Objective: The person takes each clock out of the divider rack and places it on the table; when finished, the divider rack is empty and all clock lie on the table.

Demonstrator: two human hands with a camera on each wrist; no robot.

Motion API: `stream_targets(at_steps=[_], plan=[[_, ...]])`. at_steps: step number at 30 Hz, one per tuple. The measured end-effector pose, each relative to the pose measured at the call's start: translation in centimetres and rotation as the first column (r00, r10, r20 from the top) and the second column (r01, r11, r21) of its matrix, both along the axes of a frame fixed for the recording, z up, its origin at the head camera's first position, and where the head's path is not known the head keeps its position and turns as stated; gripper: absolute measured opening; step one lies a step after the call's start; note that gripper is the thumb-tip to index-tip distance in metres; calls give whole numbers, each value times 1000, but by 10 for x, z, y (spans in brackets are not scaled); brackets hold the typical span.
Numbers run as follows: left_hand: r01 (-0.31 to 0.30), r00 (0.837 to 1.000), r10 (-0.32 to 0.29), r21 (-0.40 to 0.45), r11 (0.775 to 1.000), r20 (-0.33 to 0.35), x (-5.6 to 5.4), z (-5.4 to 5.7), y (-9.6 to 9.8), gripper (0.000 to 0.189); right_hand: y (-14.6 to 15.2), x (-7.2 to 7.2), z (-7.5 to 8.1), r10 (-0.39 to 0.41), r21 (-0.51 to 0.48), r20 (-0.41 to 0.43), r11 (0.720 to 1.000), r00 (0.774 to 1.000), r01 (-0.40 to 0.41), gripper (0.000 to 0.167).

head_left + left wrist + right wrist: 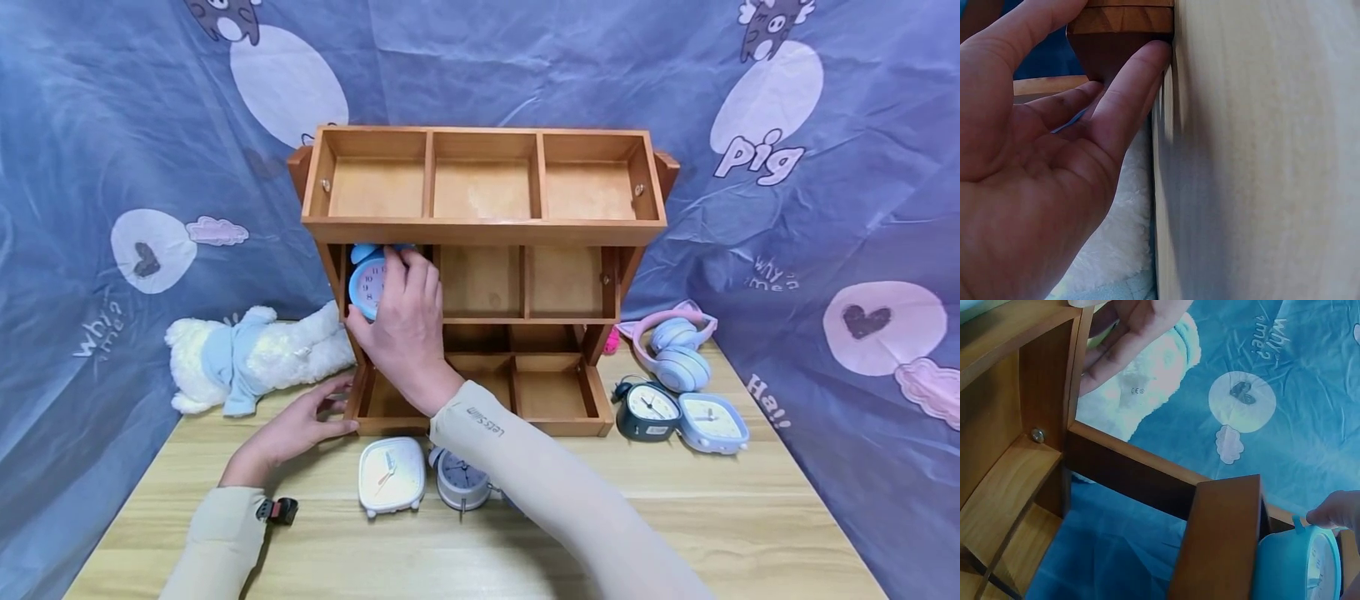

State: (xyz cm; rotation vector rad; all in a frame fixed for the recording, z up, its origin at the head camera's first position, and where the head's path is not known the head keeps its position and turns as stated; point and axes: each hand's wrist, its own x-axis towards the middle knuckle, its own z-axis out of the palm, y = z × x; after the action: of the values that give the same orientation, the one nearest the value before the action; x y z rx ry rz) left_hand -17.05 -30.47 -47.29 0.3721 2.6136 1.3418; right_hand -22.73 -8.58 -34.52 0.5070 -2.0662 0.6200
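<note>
My right hand point(408, 329) grips a round light-blue alarm clock point(366, 285) in the left compartment of the middle tier of a wooden organizer point(483, 233). Its fingers hide the clock's right half. In the right wrist view the blue clock point(1285, 565) shows at the lower right, with fingertips on its edge. Low on the organizer's left side, my left hand point(303, 429) touches the front corner of the bottom tier. In the left wrist view the left hand point(1054, 162) has its extended fingers against that wooden corner point(1122, 22).
A white square clock point(392, 475) and a grey-white twin-bell clock point(462, 479) stand in front. To the right are a dark green clock point(648, 410), a pale-blue clock point(712, 422) and headphones point(678, 358). A white plush toy point(255, 358) lies left of the organizer.
</note>
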Motion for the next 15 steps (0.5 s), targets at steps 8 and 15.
stream_targets(at_steps=[8, 15], plan=[[8, 1000, -8, -9, 1000, -1, 0, -1, 0, 85, 9, 11, 4, 35, 13, -4, 999, 999, -35, 91], [8, 1000, -8, -2, 1000, 7, -1, 0, 0, 84, 23, 21, 8, 90, 2, 15, 996, 996, -90, 92]])
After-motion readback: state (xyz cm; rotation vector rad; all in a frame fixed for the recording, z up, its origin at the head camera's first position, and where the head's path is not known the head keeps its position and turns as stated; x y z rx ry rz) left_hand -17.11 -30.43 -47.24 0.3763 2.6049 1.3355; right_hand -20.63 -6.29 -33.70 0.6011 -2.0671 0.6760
